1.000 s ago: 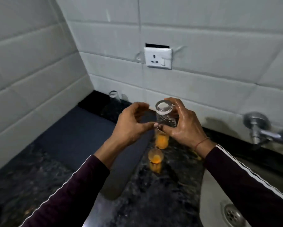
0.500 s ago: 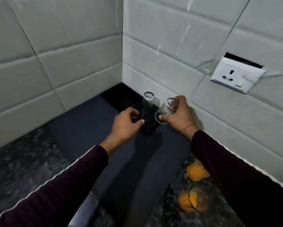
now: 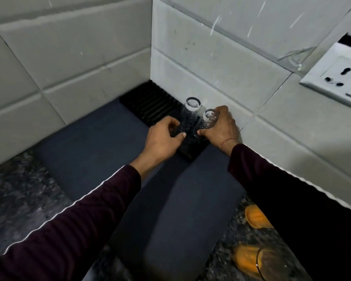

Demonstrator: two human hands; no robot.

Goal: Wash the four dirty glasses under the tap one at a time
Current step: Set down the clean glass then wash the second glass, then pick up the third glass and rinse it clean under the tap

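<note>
Clear textured glass (image 3: 206,123) in right hand (image 3: 221,128), upside down, base up, tilted with its base leaning toward the back wall; rim low, at or just over the near right end of the black ribbed drying rack (image 3: 150,102). Right fingers wrapped round its wall, thumb near the rim: firm grip. Second clear glass (image 3: 191,112) just beside it on the left, inverted and upright on the rack, the two near touching; can't tell if they contact. Left hand (image 3: 162,136) sits just left of that standing glass, fingers curled, thumb tip forward by its lower part; can't tell if it touches or pinches the glass or holds nothing. Judgement: washed glass being set down to drain; the move turns on the held glass's long axis going from tilted to vertical, rim onto the free rack ribs right of the standing one, right hand nearer and doing it. Rack lies along the back wall into the corner of the dark blue mat (image 3: 101,151) on the speckled countertop (image 3: 14,189). Two glasses with orange residue (image 3: 249,258), at the right edge of the countertop near the frame bottom, still dirty, upper one partly hidden by the right sleeve (image 3: 292,199), lower one blurred. Wall socket (image 3: 337,78) upper right, cut off. Tap and sink not in view.
</note>
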